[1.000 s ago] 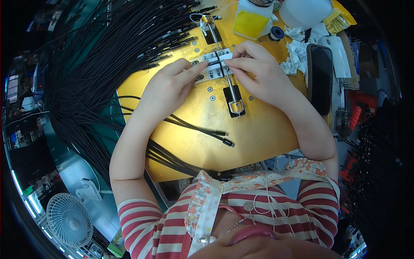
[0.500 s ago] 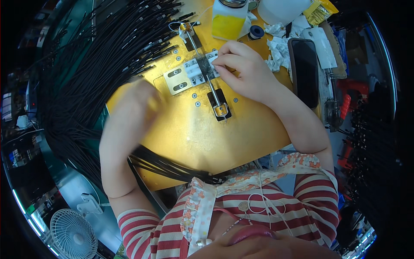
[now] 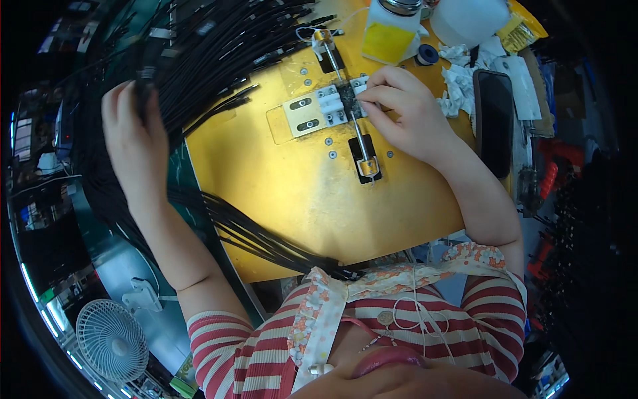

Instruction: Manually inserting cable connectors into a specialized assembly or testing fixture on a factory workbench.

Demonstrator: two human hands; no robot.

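At the far left, my left hand (image 3: 136, 143) is raised over the heap of black cables (image 3: 212, 50), its fingers closed round a dark, motion-smeared cable end (image 3: 145, 85). My right hand (image 3: 409, 113) stays at the clamping fixture (image 3: 332, 106) on the yellow board. Its thumb and forefinger are pinched together beside the right white block (image 3: 359, 84). Whatever lies between those fingertips is too small to make out. Two metal rods with brass-coloured ends point at the fixture's dark middle, one from the far side and one from the near side (image 3: 367, 166).
A smaller bundle of black cables (image 3: 266, 246) crosses the board's near left edge. On the right lie a black phone (image 3: 494, 123), crumpled white tissue (image 3: 458, 90) and a small dark spool (image 3: 426, 54). A yellow-labelled bottle (image 3: 391, 33) stands behind. A white fan (image 3: 113, 339) sits at lower left.
My left hand has swung left and away from the board to the cable heap. The right hand keeps its pinch at the fixture. The whole view has shifted slightly.
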